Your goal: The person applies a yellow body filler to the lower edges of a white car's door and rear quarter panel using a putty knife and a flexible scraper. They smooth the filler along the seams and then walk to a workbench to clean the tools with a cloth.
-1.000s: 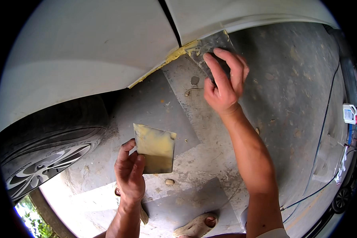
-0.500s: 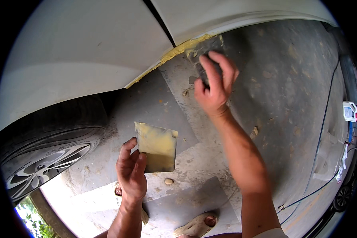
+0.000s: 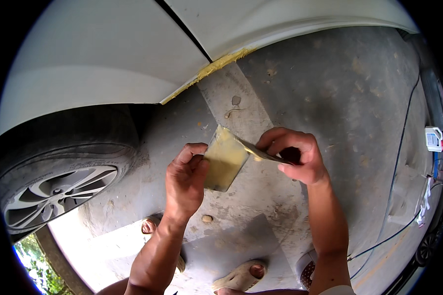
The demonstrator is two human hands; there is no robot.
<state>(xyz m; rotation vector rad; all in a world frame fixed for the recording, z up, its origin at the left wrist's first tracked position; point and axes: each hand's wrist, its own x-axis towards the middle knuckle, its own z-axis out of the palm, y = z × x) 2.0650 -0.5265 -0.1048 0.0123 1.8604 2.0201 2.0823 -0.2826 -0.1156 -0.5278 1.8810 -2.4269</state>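
Note:
My left hand holds a flat rectangular plate smeared with yellow filler, tilted toward me. My right hand grips a thin metal spreader blade whose edge rests against the top of that plate. Both hands meet in the middle of the view, over the concrete floor. Above them runs the lower edge of a white car body panel, with a line of yellow filler along it near a dark panel gap.
A car wheel with a silver rim sits at the left under the arch. My sandalled feet show at the bottom. A black cable runs down the right side, near a small white box.
My right hand has come down from the filler line on the car panel to the plate, bringing the spreader against it. My left hand lifted and tilted the plate.

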